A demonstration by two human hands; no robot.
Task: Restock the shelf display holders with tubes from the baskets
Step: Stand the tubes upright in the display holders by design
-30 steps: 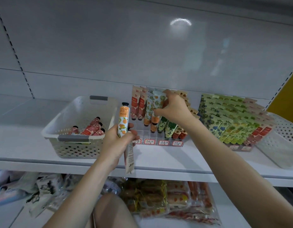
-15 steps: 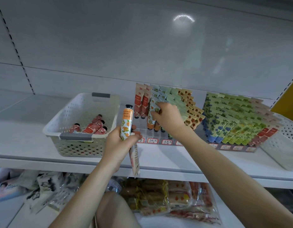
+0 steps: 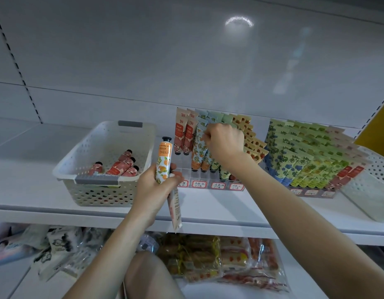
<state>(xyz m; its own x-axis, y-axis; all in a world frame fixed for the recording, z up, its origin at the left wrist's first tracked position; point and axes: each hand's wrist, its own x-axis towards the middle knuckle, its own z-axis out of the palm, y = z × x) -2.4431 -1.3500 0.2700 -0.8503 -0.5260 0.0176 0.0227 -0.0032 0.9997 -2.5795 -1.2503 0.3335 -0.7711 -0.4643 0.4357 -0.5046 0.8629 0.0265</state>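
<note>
My left hand [image 3: 154,186] grips an orange-print tube [image 3: 163,164], cap up, and a second tube [image 3: 175,209] hanging below the fist, in front of the shelf edge. My right hand [image 3: 224,143] pinches the top of a blue tube with orange print [image 3: 199,145] standing in the clear display holder [image 3: 210,184]. Rows of red, blue, green and strawberry tubes fill that holder. A white basket [image 3: 83,171] on the left holds several red tubes [image 3: 122,166].
A second holder [image 3: 312,192] packed with green, blue and red tubes stands to the right, with another white basket [image 3: 372,190] beside it. The white shelf [image 3: 230,212] runs across. Packaged goods [image 3: 208,260] lie on the lower shelf. A knee [image 3: 148,275] shows at the bottom.
My right hand has lowered the blue tube into the holder's second row and now sits at its top. The left hand with its two tubes has barely moved.
</note>
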